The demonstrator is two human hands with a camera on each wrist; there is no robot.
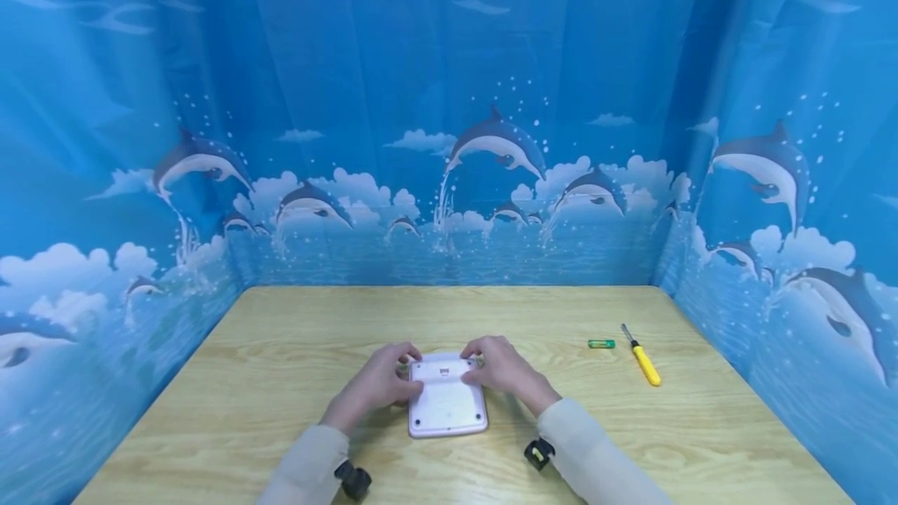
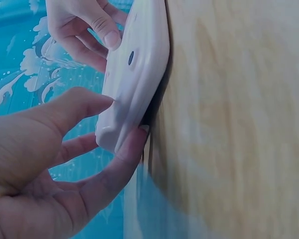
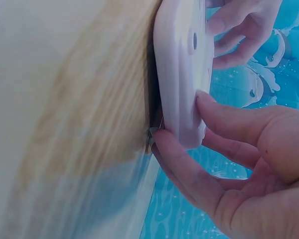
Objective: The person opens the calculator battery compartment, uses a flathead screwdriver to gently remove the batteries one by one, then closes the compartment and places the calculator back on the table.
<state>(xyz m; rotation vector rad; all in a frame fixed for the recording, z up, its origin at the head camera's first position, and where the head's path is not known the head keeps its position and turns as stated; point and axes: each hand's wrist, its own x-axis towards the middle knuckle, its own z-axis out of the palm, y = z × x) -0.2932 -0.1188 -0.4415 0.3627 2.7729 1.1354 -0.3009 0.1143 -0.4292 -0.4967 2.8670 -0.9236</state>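
Observation:
A pale pinkish-white calculator (image 1: 449, 402) lies back side up on the table, with dark round feet near its corners and a small slot near its far edge. My left hand (image 1: 381, 379) pinches its left side, thumb on the back and a finger under the rim. On the opposite side, my right hand (image 1: 502, 369) grips it in the same manner. In both wrist views the calculator's edge (image 2: 139, 94) stands slightly off the tabletop, with fingertips beneath it. Its front face is hidden below.
To the right on the wooden table (image 1: 316, 326) lie a green battery (image 1: 601, 344) and a screwdriver (image 1: 645, 365) with a yellow handle. A blue dolphin-print curtain (image 1: 449, 84) encloses the back and sides.

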